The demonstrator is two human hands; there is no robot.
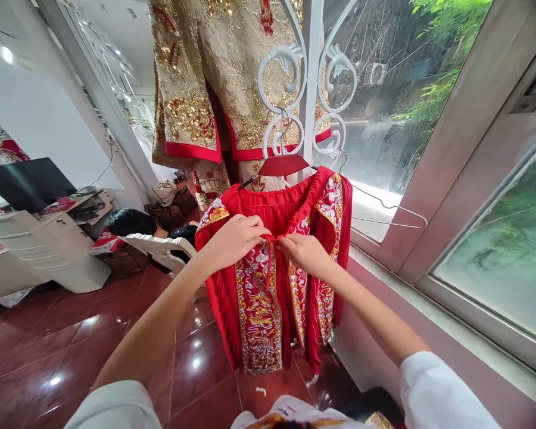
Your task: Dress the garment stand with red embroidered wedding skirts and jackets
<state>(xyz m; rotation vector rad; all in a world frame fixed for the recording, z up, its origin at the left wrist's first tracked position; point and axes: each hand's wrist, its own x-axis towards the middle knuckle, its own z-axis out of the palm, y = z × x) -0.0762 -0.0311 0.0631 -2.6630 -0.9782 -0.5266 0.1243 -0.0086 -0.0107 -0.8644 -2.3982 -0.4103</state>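
A red embroidered skirt [259,304] with gold and silver panels hangs in front of me from a hanger [282,165] with a red middle part. At the front of its gathered waistband, my left hand [241,238] pinches a thin red tie [268,262], whose loose end dangles down the embroidered panel. Close beside it, my right hand [304,253] is also closed on the red tie at the waist. The fingertips of both hands nearly meet, and how the tie runs between them is partly hidden.
Behind the skirt hang gold embroidered garments [250,119] on a white scrollwork rack [310,77]. A bare wire hanger [388,208] juts out at right, by the window [384,119]. At left are a white chair [161,247], a person's head [131,221] and a desk [62,238] with a monitor.
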